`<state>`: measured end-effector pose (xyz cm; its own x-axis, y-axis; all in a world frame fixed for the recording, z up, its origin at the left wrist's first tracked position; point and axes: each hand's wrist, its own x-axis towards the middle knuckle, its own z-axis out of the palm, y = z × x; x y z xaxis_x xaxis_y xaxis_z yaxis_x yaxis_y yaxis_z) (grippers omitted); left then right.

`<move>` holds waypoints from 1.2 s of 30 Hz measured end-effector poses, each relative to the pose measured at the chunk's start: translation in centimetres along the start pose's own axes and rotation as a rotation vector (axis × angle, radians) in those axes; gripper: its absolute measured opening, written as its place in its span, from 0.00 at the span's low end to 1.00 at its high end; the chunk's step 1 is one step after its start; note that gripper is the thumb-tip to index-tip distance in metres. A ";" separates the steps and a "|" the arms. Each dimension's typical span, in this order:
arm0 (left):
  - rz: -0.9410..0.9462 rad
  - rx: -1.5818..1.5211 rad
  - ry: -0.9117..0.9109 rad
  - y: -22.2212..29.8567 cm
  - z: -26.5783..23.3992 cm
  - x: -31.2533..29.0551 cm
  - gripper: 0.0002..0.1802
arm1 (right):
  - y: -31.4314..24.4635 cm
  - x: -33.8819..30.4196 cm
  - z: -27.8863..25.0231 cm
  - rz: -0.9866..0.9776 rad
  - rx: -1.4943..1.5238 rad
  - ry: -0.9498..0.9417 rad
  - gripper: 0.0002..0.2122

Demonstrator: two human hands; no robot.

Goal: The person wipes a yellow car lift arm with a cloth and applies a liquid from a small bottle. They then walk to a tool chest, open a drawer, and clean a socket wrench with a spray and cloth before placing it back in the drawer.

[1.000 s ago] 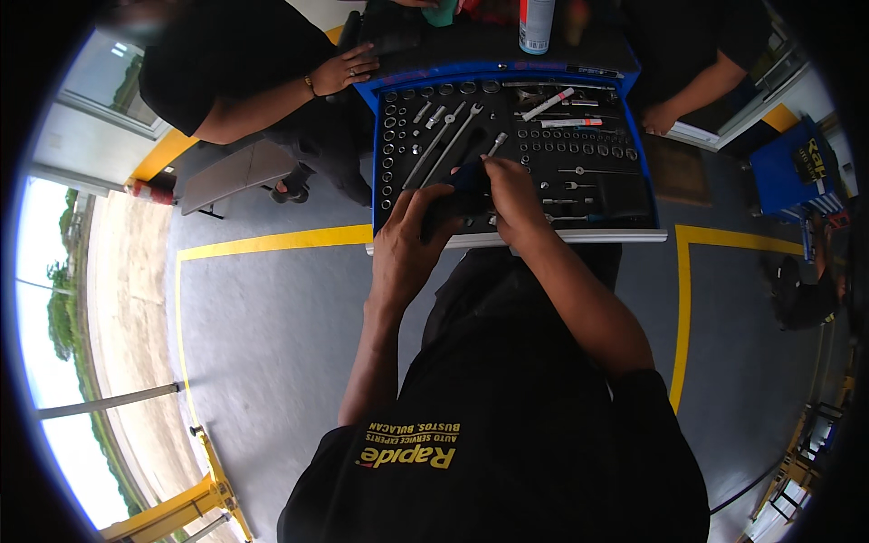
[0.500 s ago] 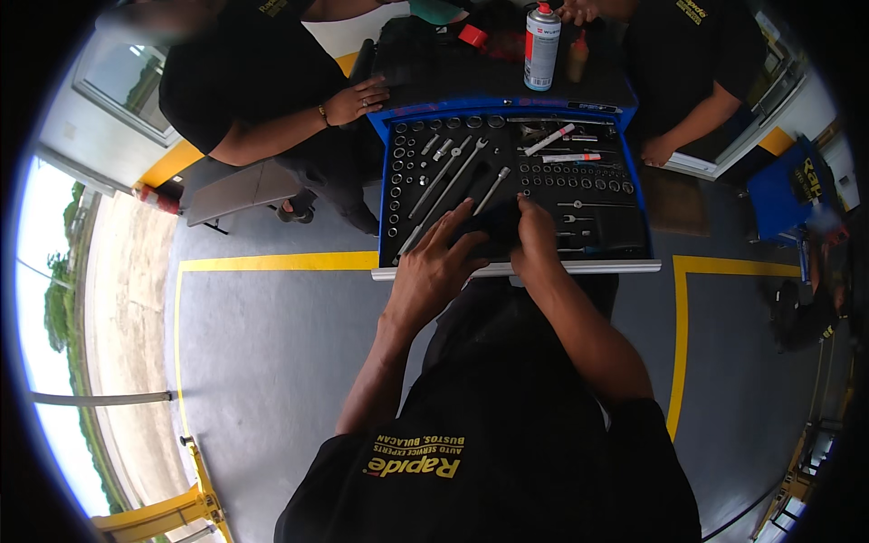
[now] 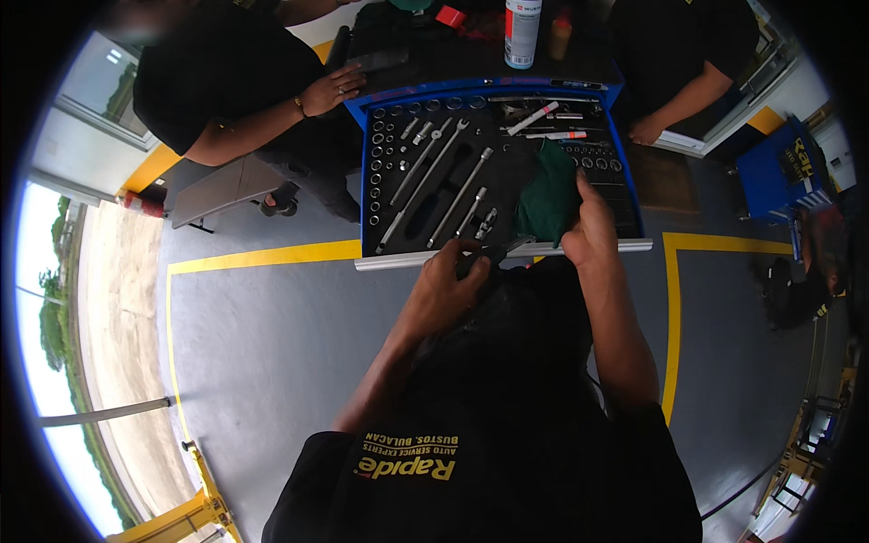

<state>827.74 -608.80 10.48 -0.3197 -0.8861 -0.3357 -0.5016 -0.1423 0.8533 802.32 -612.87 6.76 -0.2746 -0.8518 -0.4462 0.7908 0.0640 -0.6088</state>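
My left hand (image 3: pixel 450 288) is closed around the black handle of a hand tool (image 3: pixel 484 261), just in front of the drawer's front edge. The tool's metal end points right toward the cloth; its exact kind is unclear. In my right hand (image 3: pixel 593 222) is a dark green cloth (image 3: pixel 548 192), bunched up and hanging over the right part of the open tool drawer (image 3: pixel 502 258). Sockets, wrenches (image 3: pixel 439 181) and extension bars (image 3: pixel 462 199) lie in black foam in the drawer. A dark tool-shaped recess (image 3: pixel 437 206) shows among them.
On the blue tool chest stand a spray can (image 3: pixel 522 34) and a small brown bottle (image 3: pixel 561 38). Marker-like white sticks (image 3: pixel 532 118) lie in the drawer. One person (image 3: pixel 330 90) rests a hand at the chest's left; another (image 3: pixel 674 109) stands right. A bench (image 3: pixel 222 192) is at left.
My hands have come apart, the left moving down with the black-handled tool. The green cloth now shows in my right hand, up and to the right. The view has shifted slightly.
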 end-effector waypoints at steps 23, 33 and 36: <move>-0.421 -0.869 -0.001 -4.3 4.3 -0.6 0.31 | 7.0 -10.6 0.6 -0.724 -1.490 -0.488 0.13; -0.390 -0.772 -0.030 -3.6 4.2 -0.8 0.41 | 4.5 -8.4 0.6 -0.611 -1.463 -0.515 0.11; -0.436 -0.713 0.065 -2.0 4.5 -1.3 0.44 | 4.4 -11.1 1.8 -0.494 -1.437 -0.550 0.10</move>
<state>825.51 -605.38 7.38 -0.1567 -0.7075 -0.6891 0.0662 -0.7037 0.7074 809.83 -604.08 10.22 0.1354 -0.9893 0.0541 -0.5369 -0.1192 -0.8352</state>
